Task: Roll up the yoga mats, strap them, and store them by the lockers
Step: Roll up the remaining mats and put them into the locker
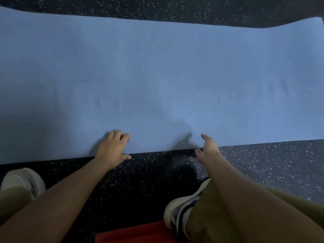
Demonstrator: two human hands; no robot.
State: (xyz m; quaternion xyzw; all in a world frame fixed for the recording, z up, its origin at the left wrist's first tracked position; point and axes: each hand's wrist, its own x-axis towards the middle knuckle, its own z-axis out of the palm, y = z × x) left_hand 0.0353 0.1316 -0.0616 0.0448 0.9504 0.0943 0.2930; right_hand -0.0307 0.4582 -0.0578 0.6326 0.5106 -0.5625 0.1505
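On the speckled floor [245, 160], hands [112, 148] touch the blue mat [157, 76].

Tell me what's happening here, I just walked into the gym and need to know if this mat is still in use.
A person is crouched over a blue yoga mat that lies fully flat on the dark speckled floor. The left hand rests on the mat's near edge, fingers on top and thumb at the rim. The right hand is open right at the same edge, not clearly gripping it. No rolling has begun yet. Something red lies by the person's shoes.
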